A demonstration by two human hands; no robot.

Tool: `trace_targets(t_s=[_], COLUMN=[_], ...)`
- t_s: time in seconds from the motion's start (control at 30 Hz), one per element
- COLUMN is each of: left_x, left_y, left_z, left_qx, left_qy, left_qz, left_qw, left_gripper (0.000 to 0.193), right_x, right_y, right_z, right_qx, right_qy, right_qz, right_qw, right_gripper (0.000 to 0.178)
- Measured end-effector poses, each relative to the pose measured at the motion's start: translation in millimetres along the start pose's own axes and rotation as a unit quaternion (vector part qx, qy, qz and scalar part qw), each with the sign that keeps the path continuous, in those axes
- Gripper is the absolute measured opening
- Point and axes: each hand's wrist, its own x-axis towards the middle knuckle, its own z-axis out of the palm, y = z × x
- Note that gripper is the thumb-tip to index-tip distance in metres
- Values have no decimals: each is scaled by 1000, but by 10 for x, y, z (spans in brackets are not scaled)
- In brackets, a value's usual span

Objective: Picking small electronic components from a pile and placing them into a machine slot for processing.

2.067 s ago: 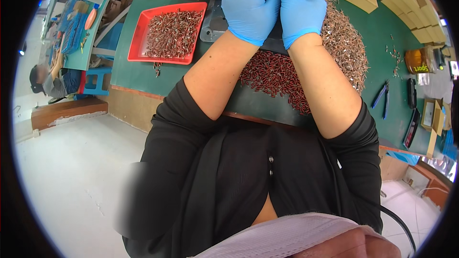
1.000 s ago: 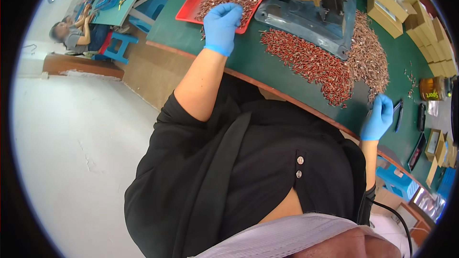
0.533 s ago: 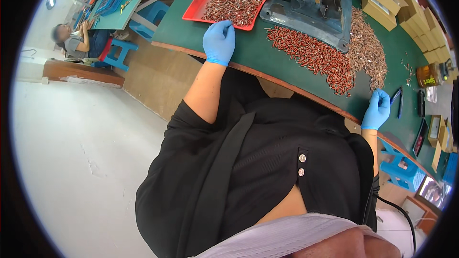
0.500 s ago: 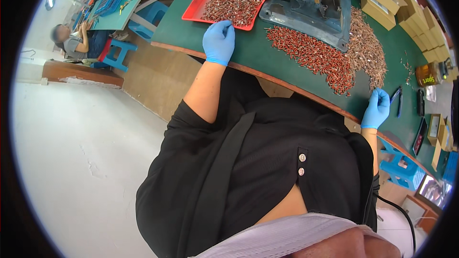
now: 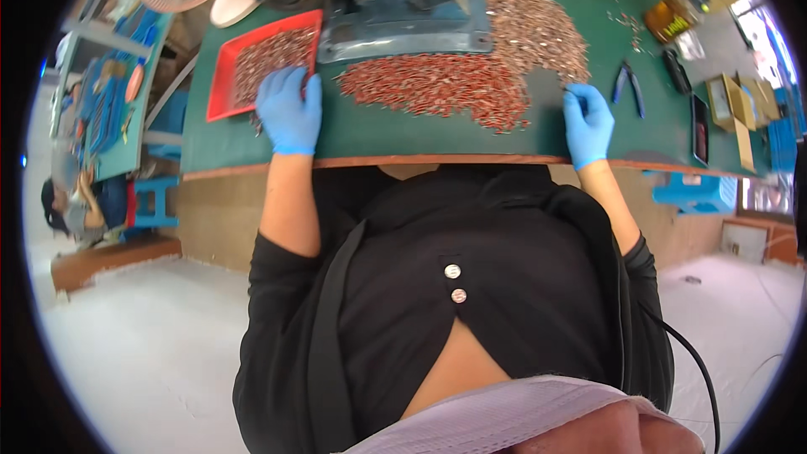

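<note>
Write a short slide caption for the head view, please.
Blue-gloved left hand rests by red tray; right hand beside reddish parts pile.

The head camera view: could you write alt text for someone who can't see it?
Seen from above, a person in black rests two blue-gloved hands on a green table: the left hand at the corner of a red tray of small metal parts, the right hand beside a large reddish pile of parts. A blue-grey machine sits behind the pile, pliers to the right.

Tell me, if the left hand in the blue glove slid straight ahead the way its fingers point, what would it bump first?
Probably the red tray of small brownish parts; the left hand already lies at its near edge.
</note>
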Motion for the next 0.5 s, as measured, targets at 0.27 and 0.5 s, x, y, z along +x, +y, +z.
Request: trace_targets(t_s=[0.27,0.5], left_x=[-11,-236], left_y=[40,-280], left_z=[185,262], left_qx=[2,-12], left_qy=[-13,41], left_qz=[-28,18], left_qw=[1000,999], left_gripper=[23,29], right_x=[232,-675], right_y=[-26,67], right_z=[10,72], right_qx=[-93,-170], right_qy=[-6,18], right_qz=[-108,-108], right_qw=[990,979], right_gripper=[10,12])
